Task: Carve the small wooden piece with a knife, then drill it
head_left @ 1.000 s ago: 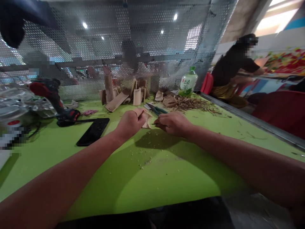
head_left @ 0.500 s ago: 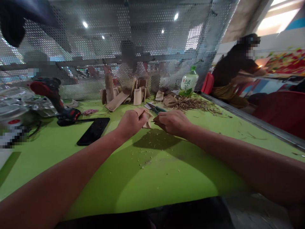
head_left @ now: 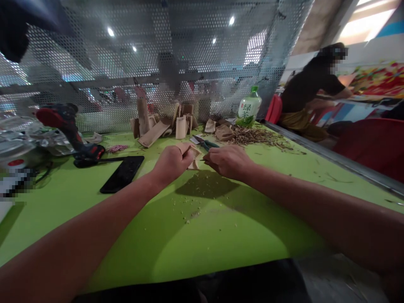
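My left hand is closed around a pale curved piece of wood or bamboo, its thumb pressed along the near side. My right hand is closed too, in a pinch just right of the piece. A thin dark tip sticks out from its fingertips towards the wood; the rest of that tool is hidden in the hand. Just behind the hands lie pliers with green handles. Pale crumbs are scattered on the green tabletop below.
A black phone and a cordless drill are on the left. At the back stand several wood pieces. A green tea bottle rises behind a heap of brown shavings. Beyond the table's right edge sits another person.
Both hands keep nearly the same place and grip on the wood piece. The whole view has shifted slightly; the person on the right has moved an arm a little.
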`<action>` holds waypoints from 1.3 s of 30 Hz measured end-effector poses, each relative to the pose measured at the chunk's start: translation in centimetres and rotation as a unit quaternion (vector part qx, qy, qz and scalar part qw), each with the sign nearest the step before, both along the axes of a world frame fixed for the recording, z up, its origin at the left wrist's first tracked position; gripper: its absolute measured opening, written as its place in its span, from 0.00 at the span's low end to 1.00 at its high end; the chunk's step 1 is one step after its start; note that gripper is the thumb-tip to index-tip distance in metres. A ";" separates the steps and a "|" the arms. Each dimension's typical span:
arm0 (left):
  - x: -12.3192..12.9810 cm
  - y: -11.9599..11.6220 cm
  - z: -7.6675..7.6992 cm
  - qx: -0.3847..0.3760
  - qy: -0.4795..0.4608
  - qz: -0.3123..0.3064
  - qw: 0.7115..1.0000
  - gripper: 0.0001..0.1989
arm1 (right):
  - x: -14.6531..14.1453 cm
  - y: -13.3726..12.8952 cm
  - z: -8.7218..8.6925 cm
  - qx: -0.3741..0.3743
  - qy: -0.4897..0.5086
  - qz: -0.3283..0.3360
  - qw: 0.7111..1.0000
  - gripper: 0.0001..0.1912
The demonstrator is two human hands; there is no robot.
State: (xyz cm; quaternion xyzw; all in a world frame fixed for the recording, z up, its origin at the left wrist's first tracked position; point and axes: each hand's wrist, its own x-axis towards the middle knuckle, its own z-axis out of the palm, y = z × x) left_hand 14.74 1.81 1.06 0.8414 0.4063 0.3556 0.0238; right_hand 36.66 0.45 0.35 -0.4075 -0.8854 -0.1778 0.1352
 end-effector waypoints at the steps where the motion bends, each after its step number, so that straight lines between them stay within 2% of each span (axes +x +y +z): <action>1: 0.0 -0.1 0.0 0.002 0.003 -0.003 1.000 0.14 | 0.1 0.0 0.0 -0.002 -0.016 0.017 1.000 0.16; 4: -0.1 -0.1 0.1 -0.001 0.011 -0.005 1.000 0.15 | 0.4 -0.1 0.0 -0.002 -0.050 0.069 0.996 0.15; 10: 0.0 0.0 0.1 -0.011 0.008 0.001 1.000 0.14 | -0.1 0.0 0.2 -0.003 0.005 -0.008 1.000 0.17; 16: 0.1 -0.3 0.5 -0.005 0.011 -0.004 1.000 0.13 | -0.2 -0.8 1.3 -0.003 -0.107 0.043 0.993 0.14; 22: 0.2 -0.3 0.6 -0.020 0.013 -0.015 1.000 0.14 | 0.2 -0.6 1.7 0.036 -0.063 -0.013 0.997 0.16; 25: 0.3 -0.3 0.6 -0.021 0.016 -0.012 1.000 0.14 | 0.1 -0.4 1.4 0.035 -0.062 -0.010 0.997 0.16; 30: 0.2 -0.1 0.6 -0.018 0.014 -0.011 1.000 0.16 | 0.0 -0.7 1.5 -0.007 -0.128 0.020 0.992 0.13; 36: 0.2 -0.4 0.8 -0.034 0.012 -0.010 0.999 0.16 | -0.2 -1.0 1.7 0.021 -0.040 -0.023 0.999 0.16; 39: 0.3 -0.6 0.9 -0.028 0.018 -0.013 0.999 0.15 | -0.3 -0.7 1.3 0.021 -0.034 -0.032 0.999 0.18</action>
